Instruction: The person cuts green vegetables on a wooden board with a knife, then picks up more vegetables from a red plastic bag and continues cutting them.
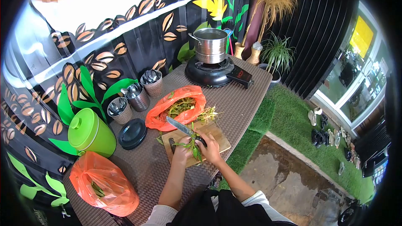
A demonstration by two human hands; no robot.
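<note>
Over a wooden cutting board [220, 139], my right hand [210, 147] is closed round the black handle of a knife [179, 125], whose blade points up and to the left. My left hand [182, 150] grips a bunch of leafy green stems [195, 145], right beside the knife handle. Just behind the board lies an open orange plastic bag [155, 115] with more greens inside. Some pale stems [208, 114] lie at the bag's right edge, at the back of the board.
A steel pot [210, 46] stands on a black stove [208, 75] at the back. Cutlery holders [137, 96], a black lid [132, 134], a lidded green container [92, 134] and a second orange bag [104, 186] are to the left. The table's edge [251, 121] runs along the right.
</note>
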